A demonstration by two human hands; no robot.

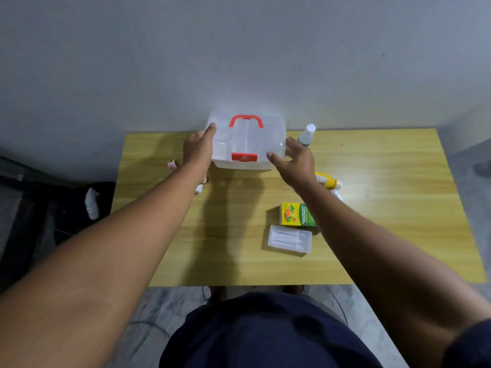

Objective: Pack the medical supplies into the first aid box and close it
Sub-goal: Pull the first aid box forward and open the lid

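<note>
A clear plastic first aid box [245, 140] with a red handle [246, 120] and a red latch [244, 156] sits at the far edge of the yellow wooden surface [385, 208], against the grey wall [239, 49], with its lid down. The left hand [198, 148] is spread open against the box's left side, fingers reaching up to the lid's corner. The right hand [293, 162] is open too, thumb at the front right corner and fingers along the right side; neither hand is closed around anything. A spray bottle [307, 135] stands just right of the box. Nearer the person lie a yellow bottle [328, 181], a green and yellow carton [297, 215] and a clear case of cotton swabs [289, 239]. Small rolls [172, 165] lie left of the box.
</note>
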